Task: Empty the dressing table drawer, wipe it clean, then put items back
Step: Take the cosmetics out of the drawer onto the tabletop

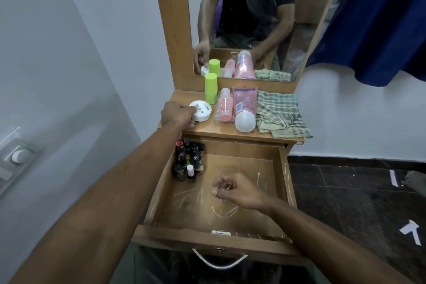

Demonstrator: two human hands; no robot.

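The wooden drawer point(284, 182) is pulled out below the dressing table top point(230, 132). Its scratched floor is mostly bare. A cluster of several nail polish bottles point(189, 160) stands in its far left corner. My left hand point(177, 115) grips a round white tub point(202, 110) on the table top's left side. My right hand point(235, 188) hovers over the drawer's middle with loosely curled fingers, holding nothing. On the top also stand a green stick point(211, 87), a small pink bottle point(224, 106), a large pink tube point(244, 108) and a checked cloth point(280, 113).
A mirror point(249, 18) rises behind the table top and reflects the person. A white wall with a dial switch point(19, 157) is on the left. Blue fabric point(378, 23) hangs at the upper right. Dark tiled floor point(357, 203) lies to the right. A metal handle point(219, 261) hangs on the drawer front.
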